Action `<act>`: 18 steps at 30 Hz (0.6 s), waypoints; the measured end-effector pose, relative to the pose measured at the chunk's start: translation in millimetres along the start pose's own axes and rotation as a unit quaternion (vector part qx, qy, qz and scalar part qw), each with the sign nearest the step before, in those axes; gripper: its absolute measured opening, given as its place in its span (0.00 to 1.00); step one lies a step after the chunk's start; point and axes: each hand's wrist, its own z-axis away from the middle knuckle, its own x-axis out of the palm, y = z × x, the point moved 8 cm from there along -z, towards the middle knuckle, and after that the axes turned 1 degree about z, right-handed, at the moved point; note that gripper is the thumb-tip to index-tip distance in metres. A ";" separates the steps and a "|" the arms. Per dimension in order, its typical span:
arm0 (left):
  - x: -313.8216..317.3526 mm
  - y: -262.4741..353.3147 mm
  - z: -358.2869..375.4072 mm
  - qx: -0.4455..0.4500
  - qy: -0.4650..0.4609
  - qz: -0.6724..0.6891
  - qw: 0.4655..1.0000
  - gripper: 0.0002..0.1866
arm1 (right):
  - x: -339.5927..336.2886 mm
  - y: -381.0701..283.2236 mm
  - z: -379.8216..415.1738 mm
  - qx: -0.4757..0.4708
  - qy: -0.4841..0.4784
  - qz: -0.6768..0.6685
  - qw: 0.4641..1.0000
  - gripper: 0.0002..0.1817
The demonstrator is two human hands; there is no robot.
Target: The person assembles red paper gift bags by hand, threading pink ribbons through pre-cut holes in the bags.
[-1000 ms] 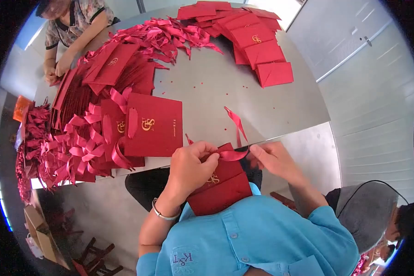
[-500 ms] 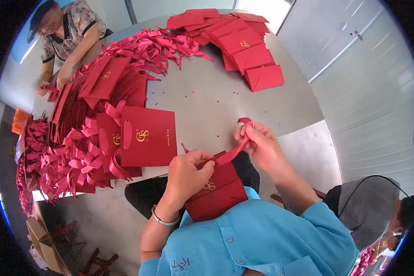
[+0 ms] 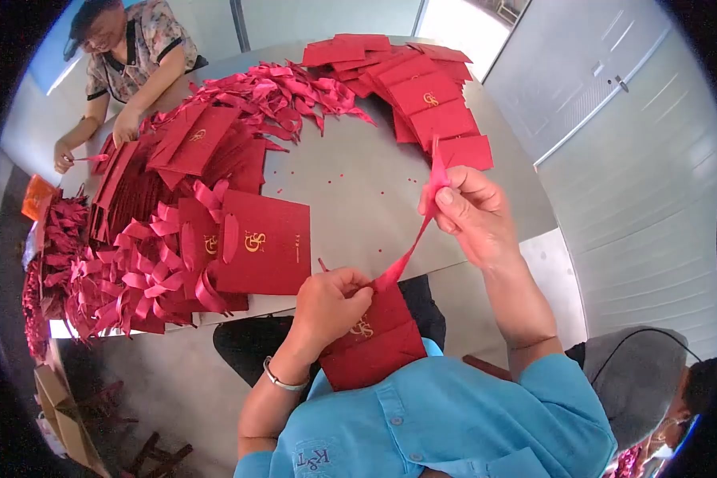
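A dark red paper gift bag (image 3: 382, 350) with a gold logo rests against my body below the table edge. My left hand (image 3: 331, 307) is closed at the bag's top edge, pinching the ribbon and bag there. From it a pink-red ribbon (image 3: 410, 253) runs up to the right, taut and twisted. My right hand (image 3: 478, 211) pinches the ribbon near its far end, whose tip sticks up above the fingers. A short ribbon end pokes out behind my left hand. The left fingertips are partly hidden.
Finished-looking bags with ribbon handles (image 3: 267, 243) stand at the left. Behind them are stacked bags (image 3: 195, 139) and a heap of loose ribbons (image 3: 271, 95). Flat bags (image 3: 430, 92) overlap at the back right of the grey table (image 3: 350, 151). Co-workers sit at far left and lower right.
My right hand has moved up and to the right, drawing the ribbon out longer and tighter. My left hand stays at the bag's top. The co-worker's hand at left has shifted outward with a ribbon.
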 end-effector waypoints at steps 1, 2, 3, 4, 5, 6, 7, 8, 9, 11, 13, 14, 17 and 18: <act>0.9 -1.6 -0.4 0.001 -0.006 0.000 1.000 0.07 | 2.5 -1.3 -1.9 -0.002 -0.003 0.000 1.000 0.04; 0.3 -1.4 -0.1 0.002 -0.003 0.000 1.000 0.07 | 7.0 -2.5 -3.4 -0.003 -0.017 -0.015 1.000 0.03; 0.7 -1.5 0.1 -0.003 -0.005 0.005 1.000 0.07 | 11.9 -4.1 -4.9 -0.004 -0.032 -0.031 0.999 0.03; 1.0 -1.6 0.2 -0.007 -0.006 0.009 1.000 0.07 | 16.2 -6.7 -6.2 -0.005 -0.034 -0.030 0.999 0.03; 0.4 -0.8 0.2 -0.007 -0.004 0.009 1.000 0.07 | 21.3 -11.0 -7.3 -0.012 -0.037 -0.037 0.999 0.03; 0.0 0.4 0.0 -0.005 -0.004 0.003 1.000 0.07 | 24.9 -13.9 -8.7 -0.018 -0.039 -0.044 0.998 0.03; -0.5 1.4 -0.1 -0.003 -0.005 -0.004 1.000 0.07 | 26.9 -14.5 -9.8 -0.020 -0.042 -0.044 0.998 0.03; -0.7 -0.3 -0.4 -0.002 -0.002 -0.004 1.000 0.07 | 28.6 -15.5 -10.7 -0.024 -0.045 -0.053 0.997 0.04; 0.4 -4.1 -1.1 -0.002 -0.003 0.002 1.000 0.07 | 30.5 -16.8 -12.1 -0.028 -0.047 -0.062 0.997 0.06; 1.3 -9.1 -2.3 -0.004 -0.003 0.008 1.000 0.07 | 39.0 -19.6 -15.2 -0.024 -0.061 -0.086 0.994 0.07; -0.9 -6.0 -2.4 0.035 0.015 0.000 0.999 0.07 | 45.0 -20.9 -13.4 -0.011 -0.072 -0.111 0.991 0.08; -1.1 -7.7 -1.3 0.028 0.016 0.003 0.999 0.07 | 48.9 -21.0 -10.9 -0.002 -0.089 -0.118 0.989 0.11; -2.8 -8.0 -1.4 0.034 0.021 0.007 0.999 0.07 | 58.1 -24.7 -5.3 -0.014 -0.138 -0.103 0.985 0.15; -2.5 -8.6 -1.4 0.039 0.024 0.002 0.999 0.07 | 62.7 -29.4 -2.2 -0.041 -0.166 -0.079 0.982 0.16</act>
